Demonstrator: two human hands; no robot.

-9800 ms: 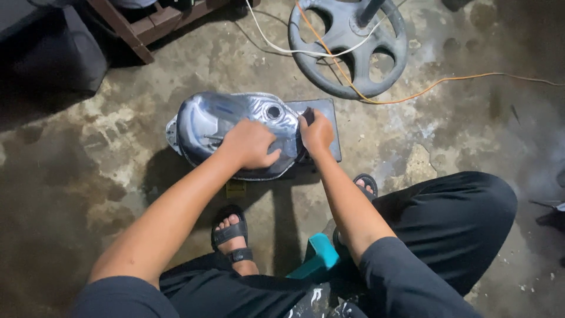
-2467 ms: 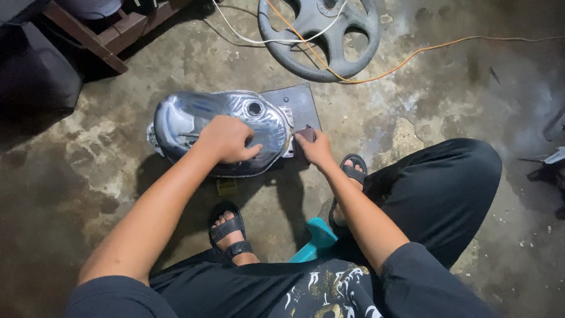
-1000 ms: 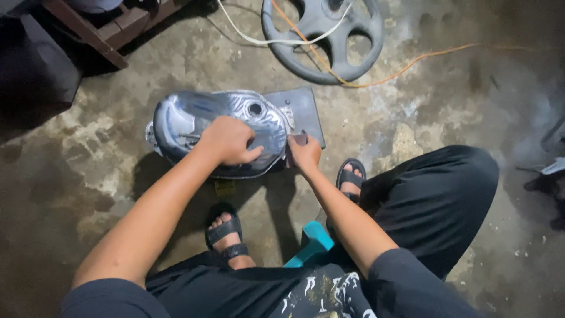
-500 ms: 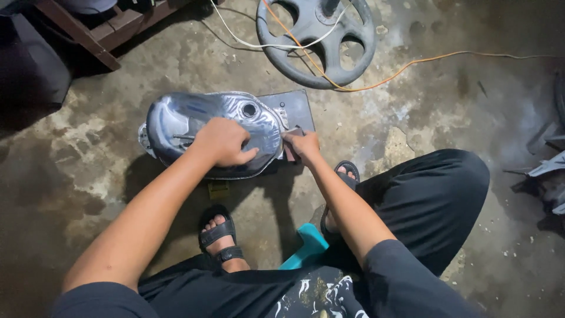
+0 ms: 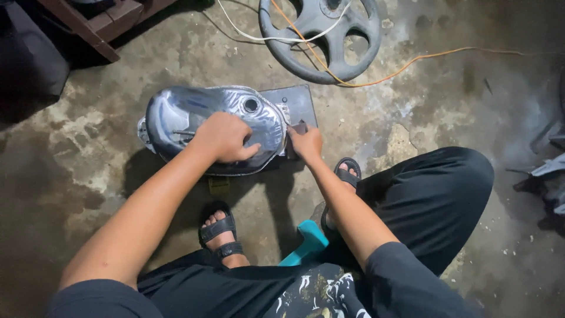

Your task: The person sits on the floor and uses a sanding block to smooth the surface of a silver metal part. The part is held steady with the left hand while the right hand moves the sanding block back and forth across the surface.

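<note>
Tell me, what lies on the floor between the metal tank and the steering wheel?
In the head view, a dark flat mat under the metal tank reaches toward the steering wheel; beyond its edge, only bare concrete floor.

My left hand pressing on a glossy, bare silver metal fuel tank, my right hand rubbing a matt dark abrasive sheet, rough stained concrete floor lying underneath

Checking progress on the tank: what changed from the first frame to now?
The right hand slid from the top of the bare-metal tank, near the filler hole, down to its right edge, pressing a small dark piece there. The left hand stays flat on the tank; the tank remains on the dark mat.
</note>
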